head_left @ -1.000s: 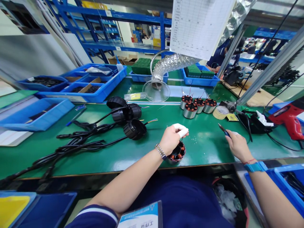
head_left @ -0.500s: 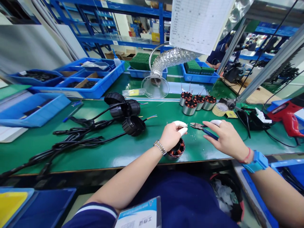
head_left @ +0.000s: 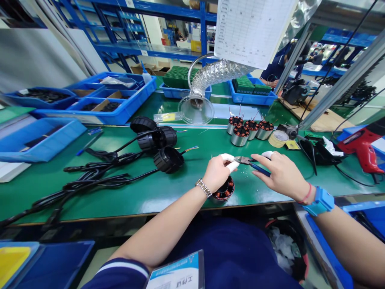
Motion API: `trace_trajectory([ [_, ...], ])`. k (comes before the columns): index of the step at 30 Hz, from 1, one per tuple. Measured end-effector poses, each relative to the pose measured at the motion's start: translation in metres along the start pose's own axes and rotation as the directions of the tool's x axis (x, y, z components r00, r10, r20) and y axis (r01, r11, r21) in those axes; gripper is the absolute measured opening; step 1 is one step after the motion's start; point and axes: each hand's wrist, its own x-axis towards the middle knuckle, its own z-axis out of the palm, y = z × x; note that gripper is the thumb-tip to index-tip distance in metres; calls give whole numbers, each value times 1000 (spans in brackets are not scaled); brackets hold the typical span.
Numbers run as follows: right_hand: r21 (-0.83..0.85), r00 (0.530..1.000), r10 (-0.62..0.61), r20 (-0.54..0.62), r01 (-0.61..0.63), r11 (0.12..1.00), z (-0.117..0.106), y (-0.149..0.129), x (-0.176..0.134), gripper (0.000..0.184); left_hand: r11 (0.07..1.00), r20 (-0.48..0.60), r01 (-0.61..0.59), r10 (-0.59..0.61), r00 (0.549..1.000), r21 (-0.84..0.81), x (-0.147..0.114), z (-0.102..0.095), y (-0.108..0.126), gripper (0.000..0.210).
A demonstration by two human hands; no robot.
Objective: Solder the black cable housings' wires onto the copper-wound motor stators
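My left hand [head_left: 219,170], with white covers on its fingertips, pinches something too small to make out, likely wire ends, just above a motor stator [head_left: 225,190] with copper windings. That stator stands near the bench's front edge, partly hidden by the hand. In my right hand [head_left: 281,172] is a pair of diagonal cutters [head_left: 255,165] with blue handles. Their jaws reach to the left fingertips; whether they touch anything is too small to tell. Small pale scraps lie on the green bench [head_left: 192,188] below the cutters.
Several more stators [head_left: 240,135] stand behind my hands. At left lie black round housings [head_left: 168,159] with coiled cables [head_left: 90,176]. A clear extraction hood [head_left: 196,110] hangs at the back. Blue bins [head_left: 120,108] stand back left; a red heat gun [head_left: 362,146] lies right. A person [head_left: 273,72] sits beyond.
My right hand has moved left, bringing the cutters' jaws to the left fingertips. My left hand stays nearly in place over the stator.
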Motion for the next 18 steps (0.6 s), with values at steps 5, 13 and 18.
trace_trajectory([
  [5,-27,1000,-13,2,13,1000,-3,-2,0,43,1000,4,-7,7,1000,0,0,0,0,8],
  [13,-27,1000,-21,5,21,999,-3,-1,1,44,999,14,-26,26,1000,20,-2,1,1,9],
  [18,-61,998,-56,-20,55,997,-1,0,2,41,999,17,-29,29,999,24,-2,0,1,10],
])
